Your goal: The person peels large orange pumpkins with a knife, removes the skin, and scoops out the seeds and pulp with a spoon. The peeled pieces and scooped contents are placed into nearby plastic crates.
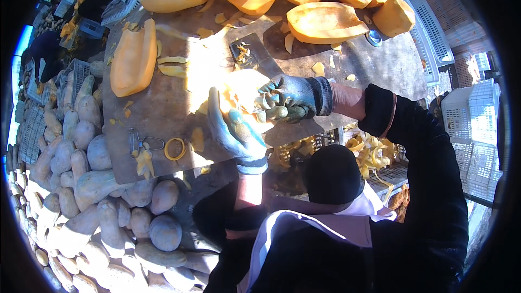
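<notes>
In bright glare over the wooden board, my gloved left hand holds a peeled orange squash piece from below and the left. My gloved right hand is curled at the piece's right side, fingers closed around something mostly hidden, perhaps a small tool. Just beyond the hands lies a dark flat blade-like plate with peel scraps on it. A peeler with a wire handle and a yellow ring rest near the board's left front corner. A hollowed squash half lies at the left.
More peeled squash halves are heaped along the far edge, beside a small round blue-rimmed object. Unpeeled squashes cover the ground at left. Plastic crates stand at right; peelings fill a crate below the board. Other people are at upper left.
</notes>
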The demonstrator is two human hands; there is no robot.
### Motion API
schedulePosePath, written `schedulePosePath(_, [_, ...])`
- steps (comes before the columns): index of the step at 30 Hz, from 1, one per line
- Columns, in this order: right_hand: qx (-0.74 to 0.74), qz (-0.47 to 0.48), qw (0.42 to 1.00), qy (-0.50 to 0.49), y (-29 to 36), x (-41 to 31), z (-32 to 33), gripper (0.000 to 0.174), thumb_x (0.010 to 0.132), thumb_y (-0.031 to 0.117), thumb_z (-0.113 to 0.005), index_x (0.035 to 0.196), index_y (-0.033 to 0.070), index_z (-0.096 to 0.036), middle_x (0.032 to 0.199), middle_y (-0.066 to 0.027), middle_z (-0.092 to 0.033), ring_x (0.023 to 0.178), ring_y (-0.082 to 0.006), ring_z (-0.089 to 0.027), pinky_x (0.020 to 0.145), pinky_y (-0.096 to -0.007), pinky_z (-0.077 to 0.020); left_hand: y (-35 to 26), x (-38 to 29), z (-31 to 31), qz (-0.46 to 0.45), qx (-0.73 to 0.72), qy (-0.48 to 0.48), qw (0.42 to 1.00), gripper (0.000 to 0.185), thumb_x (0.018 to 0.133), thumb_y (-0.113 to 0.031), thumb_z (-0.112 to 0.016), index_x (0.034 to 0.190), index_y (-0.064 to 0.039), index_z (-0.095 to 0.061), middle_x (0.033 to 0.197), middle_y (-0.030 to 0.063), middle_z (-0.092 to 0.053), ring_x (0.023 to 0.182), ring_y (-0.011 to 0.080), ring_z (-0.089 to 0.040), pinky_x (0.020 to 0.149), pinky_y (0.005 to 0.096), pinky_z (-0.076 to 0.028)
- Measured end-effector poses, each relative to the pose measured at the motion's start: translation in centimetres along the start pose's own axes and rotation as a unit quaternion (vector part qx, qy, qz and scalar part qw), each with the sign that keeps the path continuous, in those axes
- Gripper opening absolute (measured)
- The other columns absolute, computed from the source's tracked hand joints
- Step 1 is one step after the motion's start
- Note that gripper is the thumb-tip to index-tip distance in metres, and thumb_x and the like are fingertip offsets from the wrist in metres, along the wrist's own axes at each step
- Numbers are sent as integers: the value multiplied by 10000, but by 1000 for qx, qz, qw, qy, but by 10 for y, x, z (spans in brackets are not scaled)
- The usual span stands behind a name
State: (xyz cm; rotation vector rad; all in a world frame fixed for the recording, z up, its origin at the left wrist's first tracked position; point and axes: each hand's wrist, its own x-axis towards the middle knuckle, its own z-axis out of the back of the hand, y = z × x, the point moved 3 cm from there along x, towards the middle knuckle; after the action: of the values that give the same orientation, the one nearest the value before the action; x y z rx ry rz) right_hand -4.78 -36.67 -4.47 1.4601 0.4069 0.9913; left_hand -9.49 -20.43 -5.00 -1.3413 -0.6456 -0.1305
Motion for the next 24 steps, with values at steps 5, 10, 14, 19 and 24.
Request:
schedulePosePath(5, [-289,150,941,-93,65,-42,1,175,905,83,-589,1065,28,-632,928,-119,-623,878,-307,-643,806,-381,-522,2,0,5,1,32,15,999,480,1041,-238,-414,1401,77,-453,1392,221,-525,1276,332,-519,1078,418,-396])
schedulePosePath(10, [-353,-226,877,-233,123,-257,-12,219,888,60,-616,1103,23,-633,858,-85,-619,727,-241,-615,672,-337,-497,7,-1,5,0,2,25,1000,481,1056,-286,-400,1416,27,-461,1442,195,-475,1315,306,-481,1091,425,-402])
schedulePosePath(14, [-341,-567,680,-316,105,-409,-69,219,920,104,-587,1120,37,-647,803,-76,-613,674,-199,-596,614,-322,-484,7,0,5,-28,20,19,999,484,1040,-248,-415,1397,77,-459,1396,225,-519,1270,319,-522,1068,411,-399])
schedulePosePath(19, [-244,-460,689,-504,117,-346,-69,326,1005,122,-527,1323,129,-599,795,24,-601,590,-54,-488,529,-222,-397,7,0,5,-25,21,12,999,478,1032,-244,-429,1380,78,-483,1395,222,-521,1282,317,-511,1078,410,-390])
schedulePosePath(24, [-438,-277,808,-280,113,-133,-17,352,918,9,-611,1261,81,-648,805,-86,-663,718,-174,-665,683,-303,-542,3,1,3,-15,20,10,1000,452,1045,-246,-424,1386,42,-500,1401,202,-524,1262,295,-533,1040,398,-439])
